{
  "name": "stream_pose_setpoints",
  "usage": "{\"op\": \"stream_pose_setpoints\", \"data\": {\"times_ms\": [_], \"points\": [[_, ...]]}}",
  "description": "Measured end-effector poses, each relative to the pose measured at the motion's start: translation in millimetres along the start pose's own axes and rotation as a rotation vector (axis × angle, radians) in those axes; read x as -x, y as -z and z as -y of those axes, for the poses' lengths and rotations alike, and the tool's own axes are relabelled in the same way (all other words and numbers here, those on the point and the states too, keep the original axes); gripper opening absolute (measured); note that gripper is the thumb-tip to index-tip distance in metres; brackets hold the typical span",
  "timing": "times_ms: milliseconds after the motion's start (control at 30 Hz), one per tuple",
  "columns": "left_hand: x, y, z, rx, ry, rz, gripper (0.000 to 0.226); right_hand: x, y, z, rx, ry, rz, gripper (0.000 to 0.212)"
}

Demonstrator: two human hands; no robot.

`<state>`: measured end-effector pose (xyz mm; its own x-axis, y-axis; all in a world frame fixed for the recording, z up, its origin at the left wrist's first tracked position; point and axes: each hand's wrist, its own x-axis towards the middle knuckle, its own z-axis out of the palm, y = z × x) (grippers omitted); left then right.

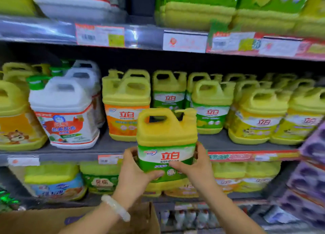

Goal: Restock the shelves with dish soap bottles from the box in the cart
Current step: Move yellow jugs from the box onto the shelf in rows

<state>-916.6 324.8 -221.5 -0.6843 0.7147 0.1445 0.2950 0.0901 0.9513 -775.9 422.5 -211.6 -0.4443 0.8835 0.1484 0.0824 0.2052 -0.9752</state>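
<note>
One dish soap bottle (pixel 166 146), yellow w/ green label, is hanging in front of the middle shelf (pixel 112 146), just off its front edge, not yet on it. Left hand (pixel 136 170) & right hand (pixel 197 165) are clamping its lower sides. Long axis is standing upright; label is facing the person, spout at right. Risk: base is catching the shelf edge, or the bottle is bumping the orange-label bottle (pixel 125 107) behind & toppling it.

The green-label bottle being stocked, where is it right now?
In the head view, centre frame, the green-label bottle is held upright between the left hand and right hand, in front of the middle shelf edge, above the cardboard box.
</note>
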Motion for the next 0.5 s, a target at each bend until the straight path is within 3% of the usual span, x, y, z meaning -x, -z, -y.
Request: {"op": "stream_pose_setpoints", "data": {"times_ms": [167,500], "points": [[-46.5,-59.5,-31.7,0.02,-0.098,-0.079,0.086,-65.6,41.3,5.7,0.069,0.14,-0.066,0.101],[-93.9,-89.1,-19.9,-0.038,-0.067,-0.174,0.083,-134.3,30.5,-20.7,0.122,0.172,0.005,0.091]]}}
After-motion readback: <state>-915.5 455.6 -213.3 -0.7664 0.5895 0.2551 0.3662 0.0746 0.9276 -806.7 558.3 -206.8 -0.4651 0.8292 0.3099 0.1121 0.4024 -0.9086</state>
